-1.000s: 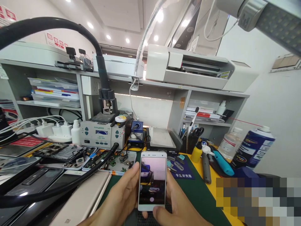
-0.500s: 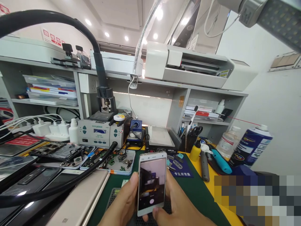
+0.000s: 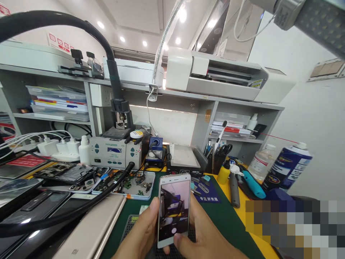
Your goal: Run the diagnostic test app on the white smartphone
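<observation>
I hold a white smartphone [image 3: 174, 208] upright in both hands above the green work mat [image 3: 229, 223]. Its lit screen shows a camera preview of the bench. My left hand [image 3: 140, 235] wraps the phone's left edge. My right hand [image 3: 207, 237] grips the right edge, and its thumb rests on the lower part of the screen near the round shutter button.
A gold phone [image 3: 91, 230] lies face down at the left, beside opened phones and circuit boards [image 3: 126, 183]. A soldering station [image 3: 115, 151], a thick black hose [image 3: 67, 216], a heating plate [image 3: 184, 158], a yellow bottle [image 3: 224, 172], a blue tool [image 3: 253, 185] and a spray can [image 3: 288, 167] surround the mat.
The phone sank slightly and tilted a little between my hands. The preview on its screen changed from a pale view to darker bench shapes. My right thumb shifted up onto the screen.
</observation>
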The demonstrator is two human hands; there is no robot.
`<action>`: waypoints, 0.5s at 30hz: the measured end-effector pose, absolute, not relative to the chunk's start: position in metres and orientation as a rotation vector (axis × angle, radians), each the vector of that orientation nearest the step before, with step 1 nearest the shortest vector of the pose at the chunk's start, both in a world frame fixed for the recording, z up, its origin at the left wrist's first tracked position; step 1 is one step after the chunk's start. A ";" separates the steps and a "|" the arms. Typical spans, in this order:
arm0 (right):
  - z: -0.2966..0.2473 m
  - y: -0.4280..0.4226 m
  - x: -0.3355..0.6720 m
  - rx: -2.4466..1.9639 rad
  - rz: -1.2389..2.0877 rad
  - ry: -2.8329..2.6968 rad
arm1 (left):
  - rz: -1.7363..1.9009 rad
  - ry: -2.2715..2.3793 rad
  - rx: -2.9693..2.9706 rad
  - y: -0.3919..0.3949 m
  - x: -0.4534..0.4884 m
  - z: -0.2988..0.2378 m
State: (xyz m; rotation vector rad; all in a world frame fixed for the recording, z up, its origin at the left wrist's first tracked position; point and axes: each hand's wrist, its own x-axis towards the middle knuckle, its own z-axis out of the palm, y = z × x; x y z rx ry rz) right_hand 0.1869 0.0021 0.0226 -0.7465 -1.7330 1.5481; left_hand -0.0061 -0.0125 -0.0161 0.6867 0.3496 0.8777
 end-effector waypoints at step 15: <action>0.020 0.000 0.183 -0.718 1.555 -1.654 | 0.817 0.377 0.821 0.006 0.000 -0.021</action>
